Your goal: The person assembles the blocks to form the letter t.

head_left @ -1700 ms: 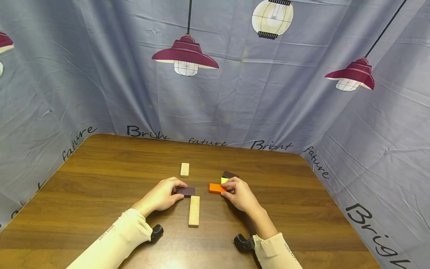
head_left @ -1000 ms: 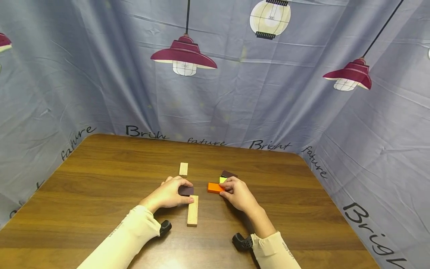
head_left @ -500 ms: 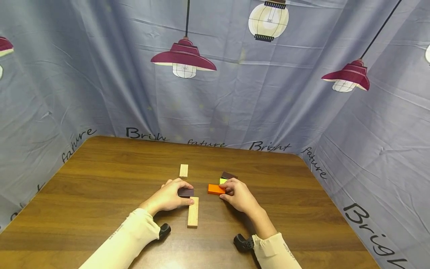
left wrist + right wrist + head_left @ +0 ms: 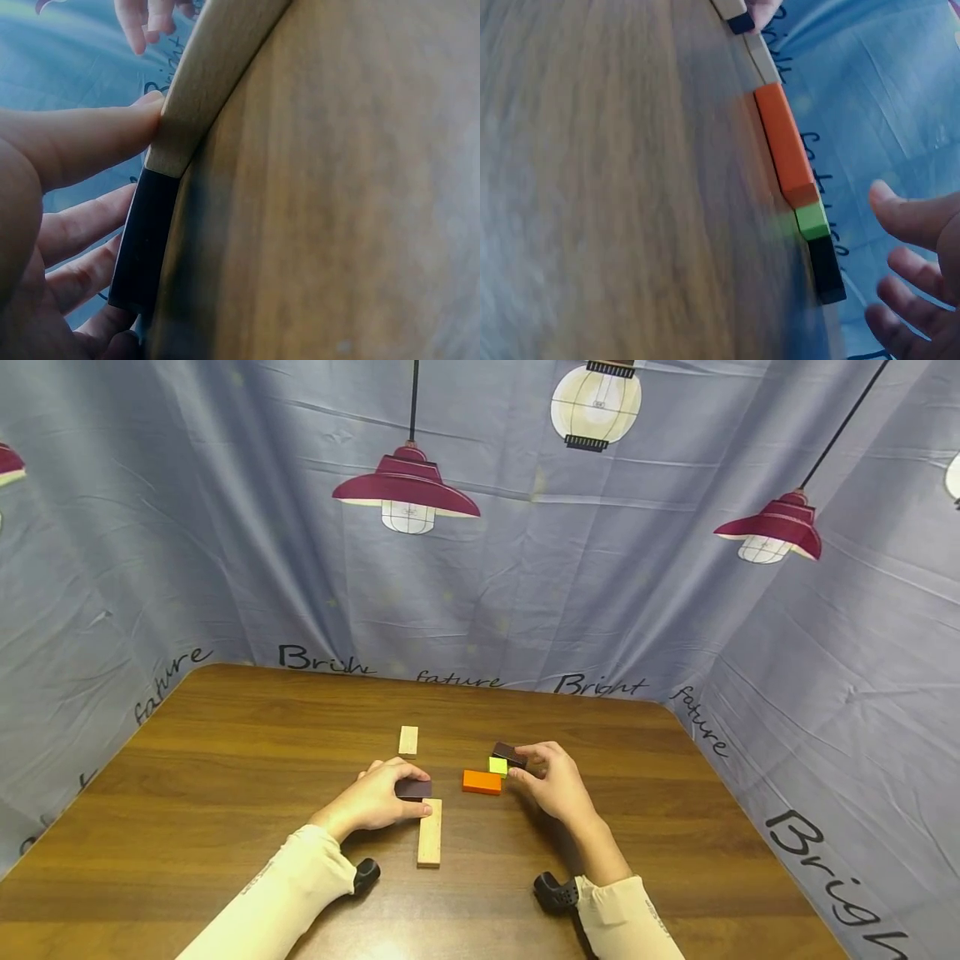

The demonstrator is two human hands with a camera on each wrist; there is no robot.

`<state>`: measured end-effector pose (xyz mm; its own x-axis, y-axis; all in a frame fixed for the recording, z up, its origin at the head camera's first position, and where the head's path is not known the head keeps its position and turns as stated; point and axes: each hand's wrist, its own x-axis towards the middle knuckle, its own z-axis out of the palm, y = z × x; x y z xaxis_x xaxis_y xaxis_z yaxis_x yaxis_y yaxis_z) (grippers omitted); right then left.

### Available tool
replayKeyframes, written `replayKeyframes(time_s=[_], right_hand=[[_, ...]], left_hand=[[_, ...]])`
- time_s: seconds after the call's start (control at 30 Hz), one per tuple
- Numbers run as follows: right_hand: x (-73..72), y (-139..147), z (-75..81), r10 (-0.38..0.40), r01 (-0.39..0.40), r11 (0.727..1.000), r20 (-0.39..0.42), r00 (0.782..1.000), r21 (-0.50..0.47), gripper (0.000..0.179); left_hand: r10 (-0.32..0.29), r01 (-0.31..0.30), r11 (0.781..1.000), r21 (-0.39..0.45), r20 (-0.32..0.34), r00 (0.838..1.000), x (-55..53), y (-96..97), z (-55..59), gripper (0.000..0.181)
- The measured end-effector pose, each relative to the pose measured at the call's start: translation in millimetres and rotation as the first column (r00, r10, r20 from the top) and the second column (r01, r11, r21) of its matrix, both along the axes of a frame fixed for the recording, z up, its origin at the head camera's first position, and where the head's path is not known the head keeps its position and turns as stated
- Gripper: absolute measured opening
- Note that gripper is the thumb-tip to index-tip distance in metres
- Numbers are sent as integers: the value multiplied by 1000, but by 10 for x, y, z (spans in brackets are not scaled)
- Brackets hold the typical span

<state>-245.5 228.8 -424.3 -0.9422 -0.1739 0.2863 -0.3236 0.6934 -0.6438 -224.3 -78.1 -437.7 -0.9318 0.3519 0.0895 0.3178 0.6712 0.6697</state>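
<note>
The left hand (image 4: 378, 797) has its fingers curved round a dark purple block (image 4: 414, 789), with the fingertips along its top and far side. The left thumb (image 4: 90, 139) reaches past that block and touches a long pale wooden block (image 4: 430, 839) (near its far end, where it appears to meet the purple one). From the thumb tip, the long block runs back toward the person, lying flat on the table (image 4: 225, 735). Beyond the left fingertips, well apart from them, lies a short pale wooden block (image 4: 408, 740).

The right hand (image 4: 558, 785) has its thumb and fingers parted and loosely bent, with nothing gripped between them. Just to the left of its fingertips lies a dark brown block (image 4: 508, 753) (the right wrist view shows a gap between this block and the fingers). A small yellow-green block (image 4: 497, 767) sits just left of the right thumb tip, on the near side of the brown block. An orange block (image 4: 482, 782) lies a little farther left of that thumb and nearer the person, just beside the yellow-green one, between the two hands.

Behind each hand, at the wrist, is a black fitting (image 4: 366, 877) next to a cream sleeve (image 4: 277, 893). Far beyond all the fingertips hangs a grey-blue curtain (image 4: 450, 593) (printed with lamps and lettering).
</note>
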Motion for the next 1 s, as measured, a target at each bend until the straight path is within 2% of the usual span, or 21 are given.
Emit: replayKeyframes(time_s=[0.27, 0.63, 1.0], right_hand=[[-68, 121, -68, -33, 32, 999, 42, 999, 23, 58], [-141, 140, -97, -1, 1, 1000, 118, 993, 0, 60], [-323, 91, -76, -7, 2, 999, 155, 988, 33, 53]], left_hand=[[-11, 11, 1000, -2, -8, 1000, -11, 6, 0, 43], [-13, 13, 1000, 15, -16, 1000, 2, 0, -21, 42], [-13, 13, 1000, 13, -36, 999, -12, -1, -35, 42]])
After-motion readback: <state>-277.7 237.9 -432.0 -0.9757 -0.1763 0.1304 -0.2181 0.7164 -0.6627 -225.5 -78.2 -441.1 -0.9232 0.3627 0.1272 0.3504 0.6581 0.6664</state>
